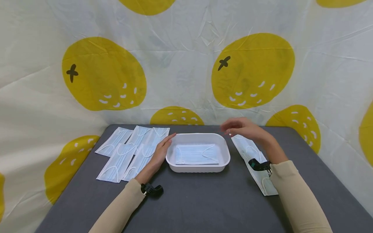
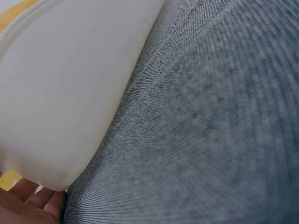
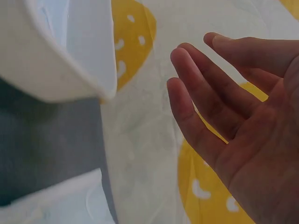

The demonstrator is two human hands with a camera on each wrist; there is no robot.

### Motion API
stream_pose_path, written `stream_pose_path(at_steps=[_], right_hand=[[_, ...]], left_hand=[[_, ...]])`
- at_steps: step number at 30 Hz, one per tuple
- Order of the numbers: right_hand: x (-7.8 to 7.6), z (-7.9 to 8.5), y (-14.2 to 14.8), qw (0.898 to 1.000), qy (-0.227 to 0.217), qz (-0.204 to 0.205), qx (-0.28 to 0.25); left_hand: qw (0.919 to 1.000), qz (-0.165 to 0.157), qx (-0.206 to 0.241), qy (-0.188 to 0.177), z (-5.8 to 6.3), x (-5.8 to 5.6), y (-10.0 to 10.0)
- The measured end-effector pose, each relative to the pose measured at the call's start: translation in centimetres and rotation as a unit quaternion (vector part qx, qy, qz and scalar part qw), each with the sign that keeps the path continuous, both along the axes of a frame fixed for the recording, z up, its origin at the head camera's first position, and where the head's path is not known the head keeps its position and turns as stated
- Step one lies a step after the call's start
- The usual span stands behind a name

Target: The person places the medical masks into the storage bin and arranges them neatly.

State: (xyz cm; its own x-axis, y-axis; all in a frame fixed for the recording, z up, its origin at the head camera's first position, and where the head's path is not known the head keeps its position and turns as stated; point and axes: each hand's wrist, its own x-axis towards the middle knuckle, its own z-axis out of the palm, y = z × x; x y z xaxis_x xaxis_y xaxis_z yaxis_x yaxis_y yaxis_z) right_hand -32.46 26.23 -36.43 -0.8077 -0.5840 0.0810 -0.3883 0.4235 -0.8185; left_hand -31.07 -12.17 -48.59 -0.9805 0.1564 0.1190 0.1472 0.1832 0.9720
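Face mask [image 1: 197, 154], pale blue with white edges: lying flat inside white tray [image 1: 198, 169], long side running left to right, close to the near wall, ear loops loose on top at both ends. Set, with the tray, in the middle of dark grey table [image 1: 189, 200], toward the far edge.

Resting along the tray's left wall, left hand [image 1: 160, 152], with fingers nearly straight and pointing far. Seen again at the corner of the left wrist view, fingers [image 2: 41, 200] beside the tray's outer wall; perhaps only lightly touching, too cropped there to judge the pressure.

Raised just right of the tray's right rim, over the far end of right-hand masks [image 1: 250, 150], right hand [image 1: 244, 127]: held wide, fingers gently bent and spaced apart, tips turned left toward the tray. Partly hidden beneath that wrist, those masks, laid in a slanting row from far to near, so hard to count.

Left of the left hand, left-hand masks [image 1: 116, 163], several, flat, tilted and overlapping in a cluster, ear loops up. Behind the table, pale curtain [image 1: 180, 64] with large yellow fruit prints [image 1: 105, 74].
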Motion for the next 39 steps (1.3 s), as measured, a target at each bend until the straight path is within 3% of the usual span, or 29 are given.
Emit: stream_pose_path(at_steps=[10,16,21,28,39], right_hand=[[4.0,-1.9,7.3,0.997,0.044,-0.054,-0.040],[5.3,-3.3,10.5,0.995,0.019,-0.098,0.009],[5.4,-4.4,12.5,0.994,-0.026,-0.090,0.049],[5.1,-6.0,13.8,0.990,-0.089,-0.087,0.066],[4.2,-8.0,14.2,0.990,-0.061,-0.097,0.082]], left_hand=[[0.9999,0.003,0.006,-0.010,0.3,0.0,0.1],[1.0000,0.006,0.005,-0.004,0.3,0.1,-0.1],[0.9999,0.003,0.003,-0.009,0.3,0.0,0.0],[0.9999,0.001,0.003,-0.010,0.2,0.0,0.0],[0.9999,0.004,0.005,-0.008,0.6,0.2,0.1]])
